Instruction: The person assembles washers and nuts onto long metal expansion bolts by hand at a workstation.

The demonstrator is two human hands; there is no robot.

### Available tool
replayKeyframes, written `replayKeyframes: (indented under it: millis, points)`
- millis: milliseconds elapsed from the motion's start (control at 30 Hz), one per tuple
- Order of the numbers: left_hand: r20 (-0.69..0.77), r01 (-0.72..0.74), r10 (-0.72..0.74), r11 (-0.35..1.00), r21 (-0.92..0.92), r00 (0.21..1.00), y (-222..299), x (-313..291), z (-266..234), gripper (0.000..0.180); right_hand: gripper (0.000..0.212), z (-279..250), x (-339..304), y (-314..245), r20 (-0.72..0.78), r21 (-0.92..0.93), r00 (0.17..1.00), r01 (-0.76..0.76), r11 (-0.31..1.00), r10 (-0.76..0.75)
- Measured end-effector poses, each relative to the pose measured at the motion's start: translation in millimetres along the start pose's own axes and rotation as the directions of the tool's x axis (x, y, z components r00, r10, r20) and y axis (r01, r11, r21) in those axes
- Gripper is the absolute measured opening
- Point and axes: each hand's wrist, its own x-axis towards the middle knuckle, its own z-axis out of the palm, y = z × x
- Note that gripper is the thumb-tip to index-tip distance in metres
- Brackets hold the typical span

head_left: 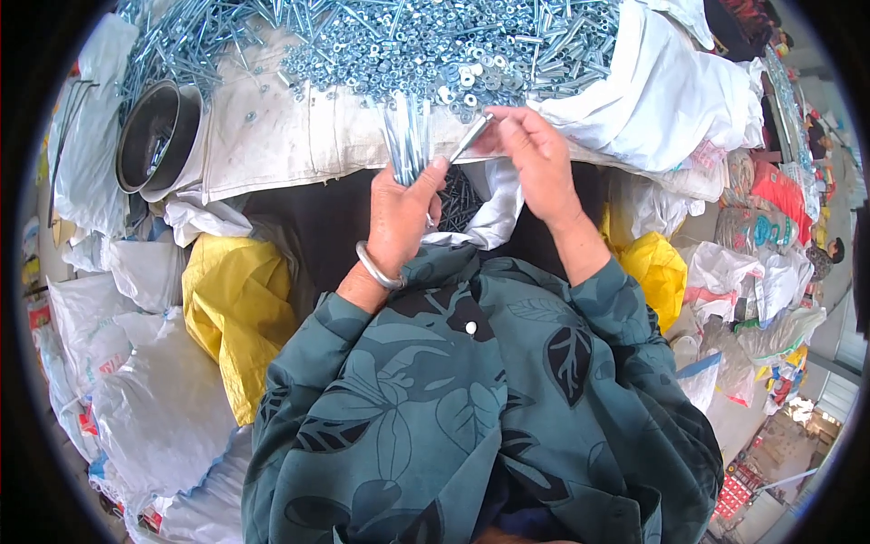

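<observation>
My left hand (pixel 397 213), with a bangle at the wrist, is closed round an upright bundle of long silvery bolts (pixel 412 136). To its right, my right hand (pixel 542 168) pinches the upper end of a slim metal sleeve (pixel 469 138), which slants down toward my left thumb. Whether a bolt runs inside that sleeve I cannot tell. Both hands are over the near edge of the cloth-covered table (pixel 299 136). Just beyond them lies a wide heap of loose nuts and washers (pixel 390 54), mixed with metal sleeves (pixel 566 45).
Long bolts (pixel 181 45) are piled at the far left. A dark round pan (pixel 159 136) with a few metal pieces stands at the table's left edge. Below my hands, a white sack (pixel 498 204) holds dark screws (pixel 460 201). Yellow sacks (pixel 237 308) and white sacks (pixel 159 390) crowd the sides.
</observation>
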Motion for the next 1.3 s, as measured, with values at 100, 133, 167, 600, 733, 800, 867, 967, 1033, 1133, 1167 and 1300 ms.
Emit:
replayKeyframes:
  millis: [100, 133, 167, 600, 733, 800, 867, 967, 1033, 1133, 1167, 1300]
  points:
    - [-0.058, 0.021, -0.024, 0.999, -0.048, 0.998, 8.0, 1.7, -5.5, 0.025, 0.026, -10.0, 22.9, 6.8, 0.021, -0.187, 0.997, 0.08, 0.979, -0.078]
    - [-0.09, -0.007, -0.003, 0.993, -0.118, 0.996, 9.5, 3.3, -8.1, 0.024, 0.022, -13.7, 31.7, 13.6, 0.133, -0.472, 0.981, 0.187, 0.862, -0.14]
    - [-0.124, -0.038, 0.015, 0.982, -0.187, 0.992, 11.0, 4.7, -10.7, 0.023, 0.019, -16.4, 38.3, 20.8, 0.257, -0.695, 0.953, 0.299, 0.654, -0.163]
    - [-0.261, -0.137, 0.064, 0.952, -0.275, 0.963, 26.4, 9.3, -39.9, 0.021, 0.01, -5.4, 65.4, 40.9, 0.343, -0.703, 0.921, 0.383, 0.6, -0.186]
    - [-0.258, -0.15, 0.069, 0.94, -0.307, 0.964, 27.4, 8.4, -44.3, 0.02, 0.012, 35.9, 88.0, 25.5, 0.391, -0.624, 0.918, 0.319, 0.714, -0.068]
    - [-0.262, -0.145, 0.063, 0.94, -0.308, 0.963, 29.8, 9.8, -44.3, 0.02, 0.013, 49.6, 95.8, 37.7, 0.421, -0.646, 0.899, 0.388, 0.657, -0.117]
    - [-0.234, -0.137, 0.067, 0.945, -0.297, 0.97, 30.5, 7.9, -46.4, 0.02, 0.015, 52.8, 101.5, 56.3, 0.497, -0.705, 0.851, 0.51, 0.492, -0.171]
    - [-0.255, -0.154, 0.077, 0.941, -0.3, 0.964, 29.0, 6.2, -52.0, 0.02, 0.015, 61.0, 104.3, 60.7, 0.471, -0.78, 0.877, 0.464, 0.419, -0.095]
    - [-0.255, -0.155, 0.076, 0.939, -0.307, 0.964, 27.3, 7.4, -54.3, 0.02, 0.014, 64.0, 106.8, 57.8, 0.456, -0.806, 0.889, 0.432, 0.405, -0.042]
    - [-0.237, -0.14, 0.072, 0.948, -0.285, 0.969, 24.7, 7.7, -56.2, 0.021, 0.011, 66.6, 108.1, 55.9, 0.455, -0.831, 0.891, 0.424, 0.359, 0.001]
    - [-0.223, -0.125, 0.067, 0.958, -0.257, 0.973, 23.9, 7.6, -56.5, 0.021, 0.01, 66.9, 108.2, 55.6, 0.474, -0.83, 0.881, 0.449, 0.331, -0.007]
    - [-0.216, -0.105, 0.042, 0.953, -0.285, 0.975, 17.2, 5.5, -53.1, 0.021, 0.012, 60.4, 102.7, 48.2, 0.501, -0.792, 0.85, 0.525, 0.312, -0.16]
